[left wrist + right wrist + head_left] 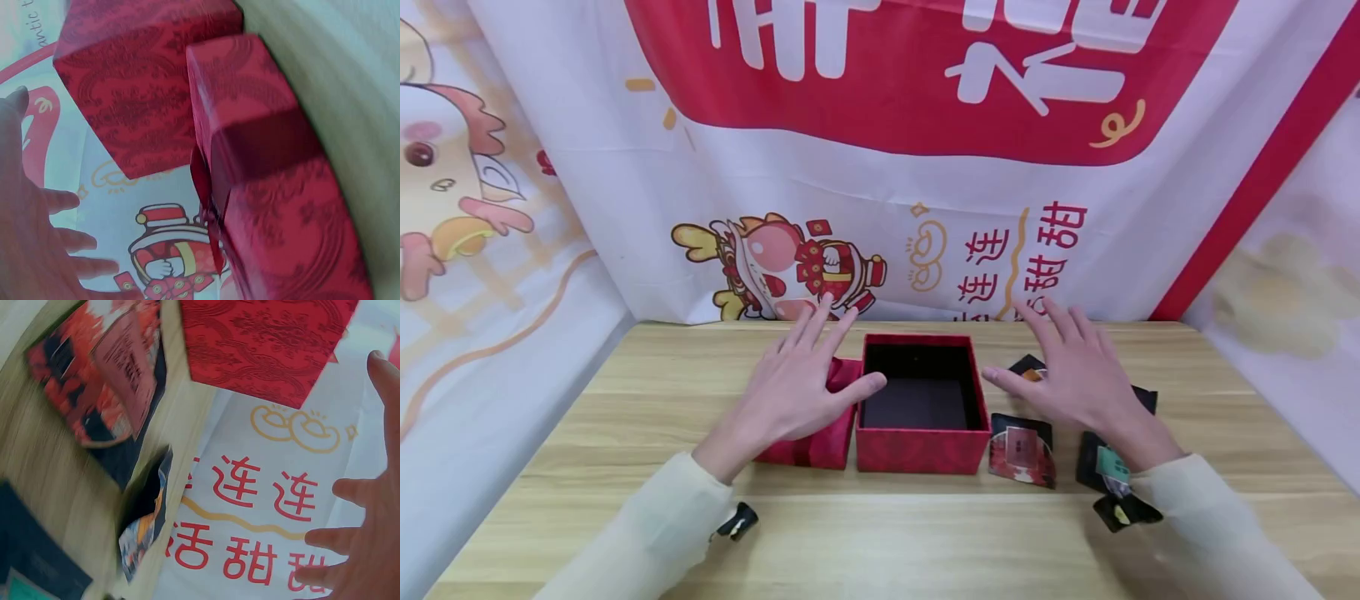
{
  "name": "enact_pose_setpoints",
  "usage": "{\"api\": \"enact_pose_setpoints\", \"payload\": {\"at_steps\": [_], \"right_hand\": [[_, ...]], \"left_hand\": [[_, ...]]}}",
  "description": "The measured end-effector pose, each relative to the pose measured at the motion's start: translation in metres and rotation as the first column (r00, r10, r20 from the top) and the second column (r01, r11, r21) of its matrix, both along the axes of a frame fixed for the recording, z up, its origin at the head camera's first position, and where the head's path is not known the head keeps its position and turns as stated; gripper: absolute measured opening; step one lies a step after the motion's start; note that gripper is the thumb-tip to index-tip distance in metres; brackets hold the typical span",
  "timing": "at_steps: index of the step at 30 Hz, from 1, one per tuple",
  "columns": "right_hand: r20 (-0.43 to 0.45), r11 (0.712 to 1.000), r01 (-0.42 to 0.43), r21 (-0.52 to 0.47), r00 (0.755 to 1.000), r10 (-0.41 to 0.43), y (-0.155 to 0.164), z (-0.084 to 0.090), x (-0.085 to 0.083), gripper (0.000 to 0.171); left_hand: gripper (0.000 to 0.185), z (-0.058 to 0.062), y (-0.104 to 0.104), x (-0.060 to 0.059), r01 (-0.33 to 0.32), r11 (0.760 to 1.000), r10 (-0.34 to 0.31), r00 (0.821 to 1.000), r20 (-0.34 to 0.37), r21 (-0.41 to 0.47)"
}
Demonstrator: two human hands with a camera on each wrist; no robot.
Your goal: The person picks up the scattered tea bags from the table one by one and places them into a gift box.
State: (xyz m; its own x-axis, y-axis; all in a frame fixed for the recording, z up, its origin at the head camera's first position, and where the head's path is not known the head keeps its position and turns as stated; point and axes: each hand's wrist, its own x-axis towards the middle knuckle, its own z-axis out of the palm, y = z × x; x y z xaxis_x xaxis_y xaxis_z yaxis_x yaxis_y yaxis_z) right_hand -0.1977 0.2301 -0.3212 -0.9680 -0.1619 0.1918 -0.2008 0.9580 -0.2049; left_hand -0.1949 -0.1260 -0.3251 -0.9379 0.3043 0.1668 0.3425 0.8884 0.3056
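Hands spread flat, left (793,387) over lid (820,446), right (1078,375) above sachets (1021,448), open box (922,417) between.

Head high; wrists low, box-close (922,400)

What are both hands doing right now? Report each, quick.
Left hand: open, fingers spread over the red lid, holding nothing.
Right hand: open, fingers spread above the dark sachets beside the open red box, holding nothing.
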Motion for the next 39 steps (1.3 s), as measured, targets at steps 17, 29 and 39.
{"api": "enact_pose_setpoints", "payload": {"at_steps": [17, 29, 39], "right_hand": [[-0.041, 0.832, 0.044, -0.553, 0.996, -0.080, 0.012, -0.020, -0.009, 0.086], [0.069, 0.739, 0.097, -0.666, 0.995, -0.068, 0.026, -0.035, -0.016, 0.089], [0.253, 0.821, 0.237, -0.519, 0.960, -0.117, 0.044, -0.058, -0.024, 0.107]], "left_hand": [[0.101, -0.020, 0.010, 0.021, 0.087, 0.965, -0.132, 0.977, 0.170, 0.248], [0.102, -0.026, 0.008, 0.022, 0.101, 0.969, -0.142, 0.974, 0.174, 0.226], [0.102, -0.027, 0.009, 0.022, 0.088, 0.969, -0.134, 0.972, 0.193, 0.231]]}}
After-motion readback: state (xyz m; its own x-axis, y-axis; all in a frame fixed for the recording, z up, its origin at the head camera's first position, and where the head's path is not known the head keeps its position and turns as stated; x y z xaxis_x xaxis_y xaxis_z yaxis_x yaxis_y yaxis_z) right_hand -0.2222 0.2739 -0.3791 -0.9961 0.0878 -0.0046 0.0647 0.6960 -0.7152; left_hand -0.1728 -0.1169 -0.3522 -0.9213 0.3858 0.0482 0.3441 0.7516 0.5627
